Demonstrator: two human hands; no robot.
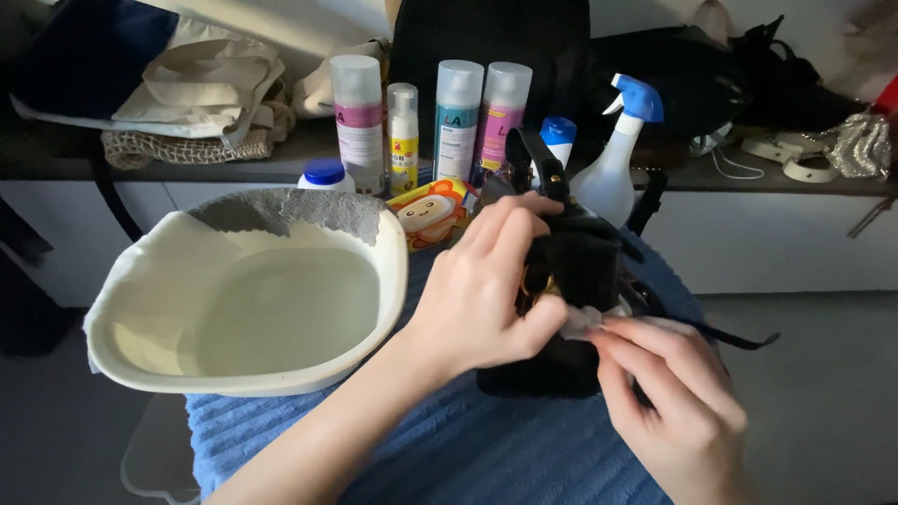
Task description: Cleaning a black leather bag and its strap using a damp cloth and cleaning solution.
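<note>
The person steadies a small black bag [571, 271] with the left hand [486, 290], fingers curled over its top and thumb pressed against its front. The right hand [669, 393] pinches a small white wipe [585, 320] between thumb and forefinger and presses it to the bag's front, right under the left thumb, by a bit of gold hardware.

As I judge it, the cleaning is partway: the wipe is working on one small patch, and the rest of the bag's surface looks untouched, though I cannot tell what is already clean. The bag's strap [739, 337] trails off beyond the right fingers.

Room is tight on the far side of the fingers: a row of spray cans [458, 117], a white trigger sprayer [613, 159] and a small colourful packet [430, 213] stand just behind the bag. Out past the left knuckles sits a cream basin [374, 365] holding water, a grey cloth [290, 208] draped on its far rim. The blue towel [486, 449] beneath leaves open space nearest the wrists.
</note>
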